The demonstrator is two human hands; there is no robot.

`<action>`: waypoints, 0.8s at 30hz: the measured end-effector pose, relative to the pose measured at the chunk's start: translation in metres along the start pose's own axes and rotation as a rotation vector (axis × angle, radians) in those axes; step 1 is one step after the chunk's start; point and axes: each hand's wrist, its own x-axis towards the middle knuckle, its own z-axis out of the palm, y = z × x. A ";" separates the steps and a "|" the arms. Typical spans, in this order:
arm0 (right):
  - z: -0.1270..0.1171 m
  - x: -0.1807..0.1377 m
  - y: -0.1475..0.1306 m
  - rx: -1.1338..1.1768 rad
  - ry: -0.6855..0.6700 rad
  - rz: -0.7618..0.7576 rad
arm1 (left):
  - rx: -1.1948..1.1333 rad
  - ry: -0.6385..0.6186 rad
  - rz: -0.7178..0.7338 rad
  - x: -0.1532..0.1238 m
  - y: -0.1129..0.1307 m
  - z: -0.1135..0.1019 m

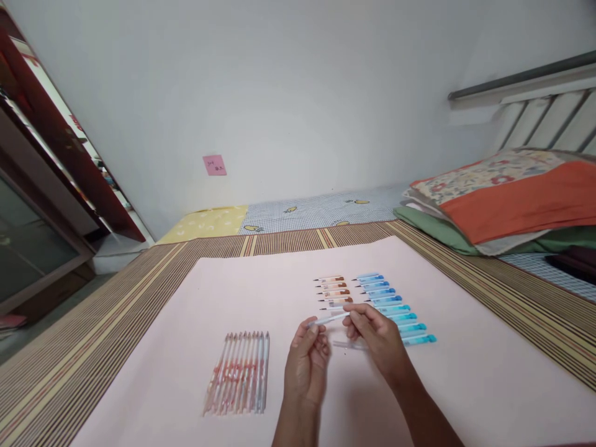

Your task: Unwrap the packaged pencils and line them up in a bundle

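Note:
Between my two hands I hold a slim pale pen [333, 318], nearly level above the pink sheet. My left hand [305, 363] is closed on its left end, and my right hand [376, 335] pinches its right end. Under my right fingers lies a thin translucent stick-like piece [343, 344], partly hidden. Just beyond, several brown-ended pens [334, 285] lie in a column with dark tips to the left. Beside them is a column of blue-ended pens [379, 290], partly covered by my right hand. A row of clear pens with red patterning [239, 372] lies to the left.
The pink sheet [153, 372] covers part of a striped mat [125, 298]. Folded bedding with an orange and floral cover [507, 192] is piled at the right. A white wall with a pink note [214, 165] stands behind, and a dark red door frame [69, 136] at the left.

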 end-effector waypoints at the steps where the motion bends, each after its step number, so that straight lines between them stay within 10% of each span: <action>1: 0.000 0.000 0.000 -0.007 0.012 -0.002 | -0.001 0.001 0.001 0.000 0.000 0.000; 15: -0.011 0.005 -0.001 -0.090 -0.021 0.046 | -0.114 0.054 -0.063 0.003 0.001 -0.001; 24: -0.036 0.000 0.017 -0.872 -0.290 0.083 | -0.311 -0.009 -0.165 0.008 0.011 -0.008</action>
